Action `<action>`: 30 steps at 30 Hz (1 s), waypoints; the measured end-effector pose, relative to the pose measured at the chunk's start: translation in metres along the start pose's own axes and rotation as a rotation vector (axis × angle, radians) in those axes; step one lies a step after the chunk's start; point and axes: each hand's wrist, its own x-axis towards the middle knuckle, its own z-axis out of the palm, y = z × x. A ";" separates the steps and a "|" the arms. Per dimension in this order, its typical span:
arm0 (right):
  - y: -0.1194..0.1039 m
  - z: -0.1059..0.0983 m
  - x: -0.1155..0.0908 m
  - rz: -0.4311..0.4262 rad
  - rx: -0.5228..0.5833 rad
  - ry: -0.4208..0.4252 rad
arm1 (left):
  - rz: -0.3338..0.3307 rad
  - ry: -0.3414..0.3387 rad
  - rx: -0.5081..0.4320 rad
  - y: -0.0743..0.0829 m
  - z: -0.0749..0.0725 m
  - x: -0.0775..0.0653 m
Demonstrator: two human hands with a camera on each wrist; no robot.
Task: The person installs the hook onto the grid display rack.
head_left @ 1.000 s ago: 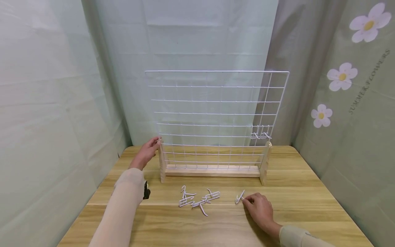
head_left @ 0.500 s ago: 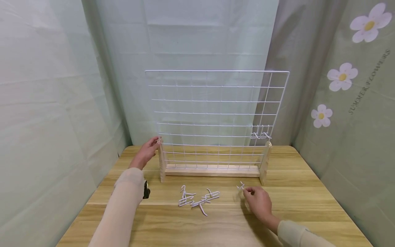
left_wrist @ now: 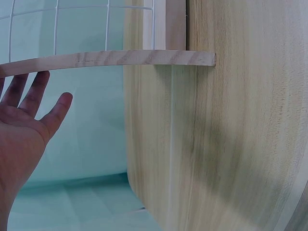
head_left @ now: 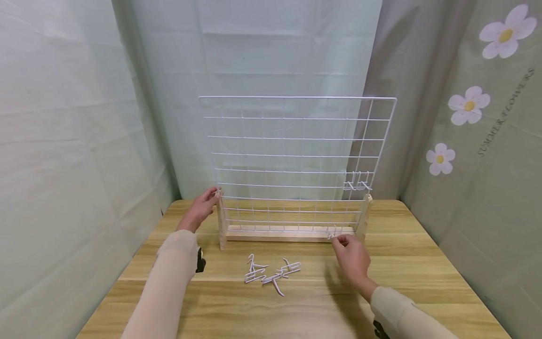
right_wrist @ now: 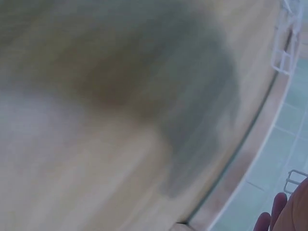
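Note:
On the table stands a white wire grid rack [head_left: 296,155] with a wooden base. My left hand [head_left: 202,207] touches the top of its left wooden post [head_left: 222,221]; in the left wrist view the visible fingers [left_wrist: 34,94] are fairly straight against the wood, and the thumb is out of frame. My right hand [head_left: 353,259] pinches a small white wire hook [head_left: 331,235] in front of the base's right part. Two similar white wire hooks [head_left: 357,182] hang at the grid's right side. Several loose hooks [head_left: 273,274] lie on the table in front of the rack.
The wooden table [head_left: 237,310] reaches toward me in front of the rack. Pale green curtains [head_left: 262,47] enclose the back and sides, with printed white flowers [head_left: 469,105] on the right one.
My right hand has lifted the hook off the table and moved it forward to the base of the rack, turning it on the way. The left hand stays at the post.

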 end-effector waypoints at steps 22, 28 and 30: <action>-0.063 0.001 0.040 0.078 0.048 0.108 | 0.001 -0.010 0.004 -0.002 -0.002 0.002; -0.076 0.005 0.050 0.075 0.068 0.198 | -0.004 -0.006 0.006 0.000 -0.001 0.001; -0.079 0.006 0.052 0.077 0.070 0.224 | -0.005 -0.007 0.006 -0.001 -0.001 0.001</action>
